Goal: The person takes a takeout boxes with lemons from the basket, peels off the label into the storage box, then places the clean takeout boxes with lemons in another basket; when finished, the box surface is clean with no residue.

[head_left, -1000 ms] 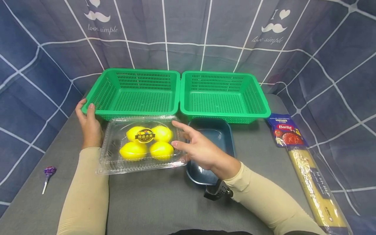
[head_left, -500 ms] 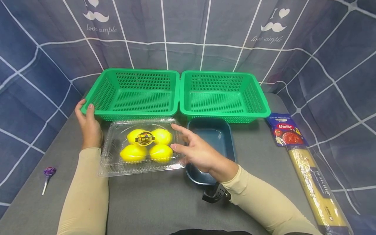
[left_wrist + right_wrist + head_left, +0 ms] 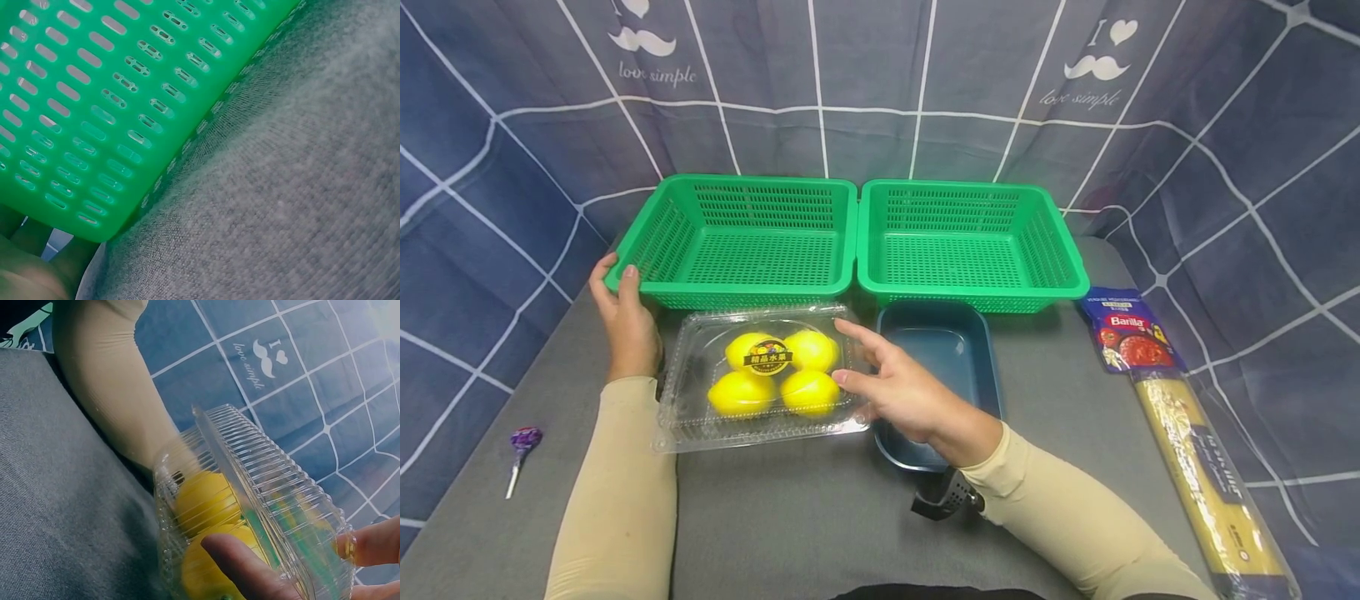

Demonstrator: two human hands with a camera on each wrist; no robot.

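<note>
In the head view, a clear plastic clamshell box (image 3: 681,392) with several yellow lemons (image 3: 741,393) and a black-and-gold label stands in front of the left green basket (image 3: 775,289). At its right end, my right hand (image 3: 910,392) holds the box between thumb and fingers. The right wrist view shows the ribbed side of the box (image 3: 206,444), my thumb (image 3: 247,565) across it and fingertips at the far edge. My left hand (image 3: 628,321) grips the left basket's front left corner, thumb on the rim. In the left wrist view, the basket's slotted wall (image 3: 81,119) hides most of that hand.
A second green basket (image 3: 977,293) adjoins on the right. Partly under my right hand lies a dark blue rectangular pan (image 3: 985,367). To the right are a Barilla sauce pouch (image 3: 1131,329) and a pasta pack (image 3: 1202,475). A purple-wrapped lollipop (image 3: 523,446) lies at left.
The box and my right hand have moved slightly down in the head view, toward me. My left hand stays on the basket corner.
</note>
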